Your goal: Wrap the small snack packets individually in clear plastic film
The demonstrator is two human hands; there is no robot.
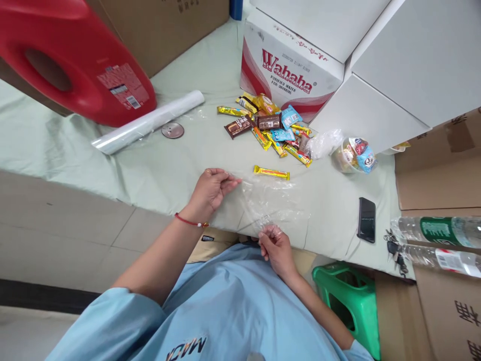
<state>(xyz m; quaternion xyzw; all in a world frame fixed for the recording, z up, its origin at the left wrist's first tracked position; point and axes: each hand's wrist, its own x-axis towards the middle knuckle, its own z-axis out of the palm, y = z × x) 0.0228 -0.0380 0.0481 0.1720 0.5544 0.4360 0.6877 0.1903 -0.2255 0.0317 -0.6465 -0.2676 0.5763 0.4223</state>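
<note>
A clear plastic bag [263, 200] lies thin and crumpled over the table's near edge. My left hand [214, 189] pinches its left side between thumb and fingers. Close to my body, my right hand [275, 246] has its fingers closed on the bag's near edge. Just beyond the bag rests one yellow-wrapped snack bar [271, 173]. Farther back is a pile of wrapped snacks in yellow, brown and blue, among them a brown chocolate packet [239, 127] and a blue packet [290, 117].
At the left are a roll of plastic bags [148, 123], a round metal disc [173, 130] and a big red jug [124, 85]. A Wahaha carton [289, 70] stands behind. To the right are a filled clear bowl [343, 156], a phone [367, 219], keys [394, 248], bottles [436, 229] and a green stool [347, 281].
</note>
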